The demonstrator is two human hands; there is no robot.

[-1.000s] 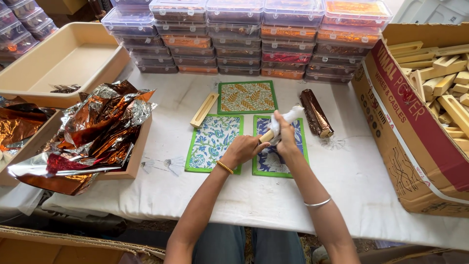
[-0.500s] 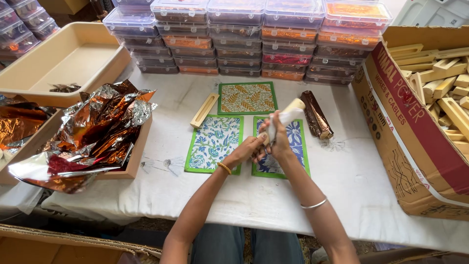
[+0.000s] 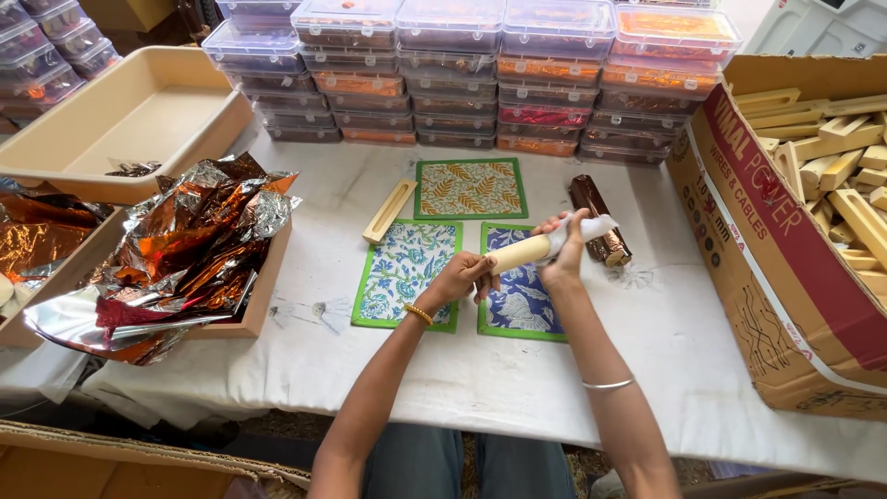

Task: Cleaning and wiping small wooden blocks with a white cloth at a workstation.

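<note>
My left hand (image 3: 459, 277) grips the near end of a pale wooden stick (image 3: 519, 250) held above the table. My right hand (image 3: 565, 248) closes around the stick's far end, pressing a white cloth (image 3: 591, 225) against it. Under both hands lies a blue patterned mat with a green border (image 3: 517, 300). Beside it on the left is a blue-and-green floral mat (image 3: 404, 272), and behind them an orange leaf-patterned mat (image 3: 469, 188). A brown foil-wrapped bar (image 3: 599, 218) rests just right of my right hand.
A wooden slotted holder (image 3: 389, 211) lies left of the orange mat. Crumpled copper foil sheets (image 3: 185, 245) fill a tray at left, a beige tub (image 3: 129, 115) behind it. Stacked clear lidded boxes (image 3: 480, 74) line the back. A cardboard box (image 3: 785, 277) of wooden pieces (image 3: 836, 166) stands at right.
The stick has tilted flatter and my hands have shifted slightly right along it, the white cloth still at its far end. Nothing else on the table moved.
</note>
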